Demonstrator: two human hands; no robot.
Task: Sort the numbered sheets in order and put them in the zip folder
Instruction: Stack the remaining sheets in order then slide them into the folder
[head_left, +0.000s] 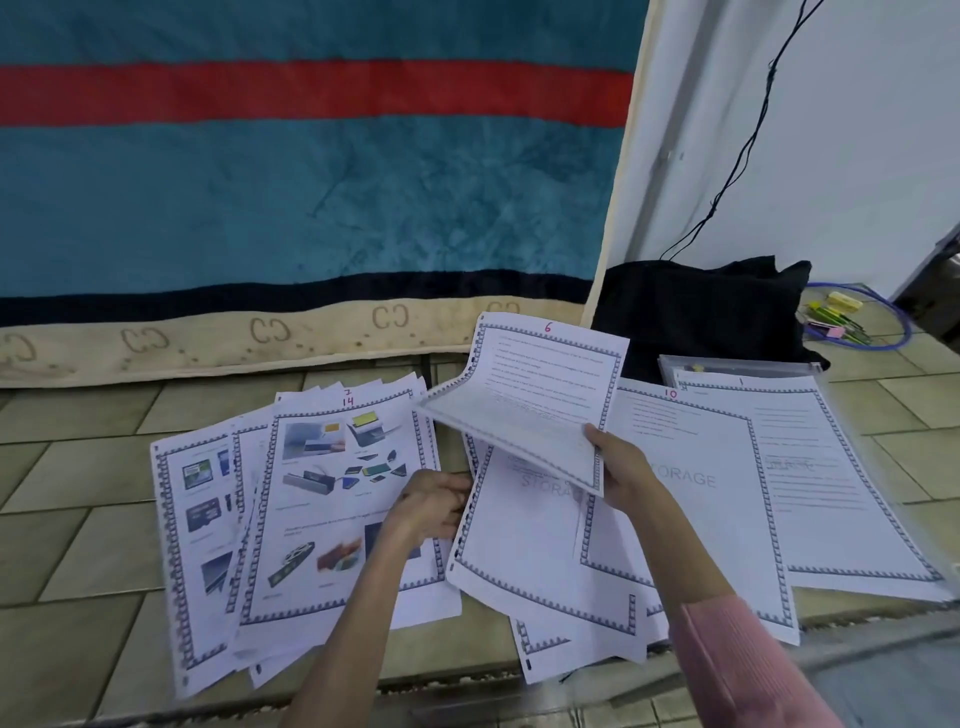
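Observation:
Numbered printed sheets with blue borders lie spread on the tiled floor. My right hand (621, 467) pinches the lower right corner of sheet 6 (550, 384) and holds it curled above the floor. My left hand (434, 501) grips the left edge of a tilted STORAGE sheet (519, 545) in the middle pile. At the left, sheet 14 (332, 499) with device pictures tops a fanned pile. Sheet 10 (696, 467) lies to the right. Farther right, sheet 1 (810, 467) lies in or on the clear zip folder (737, 366); I cannot tell which.
A teal blanket (311, 182) with a red stripe hangs behind the sheets. A black bag (701, 306) sits at the back right by a white wall. Markers and a purple cable (852, 322) lie beyond it. A dark grate (467, 686) runs along the floor near me.

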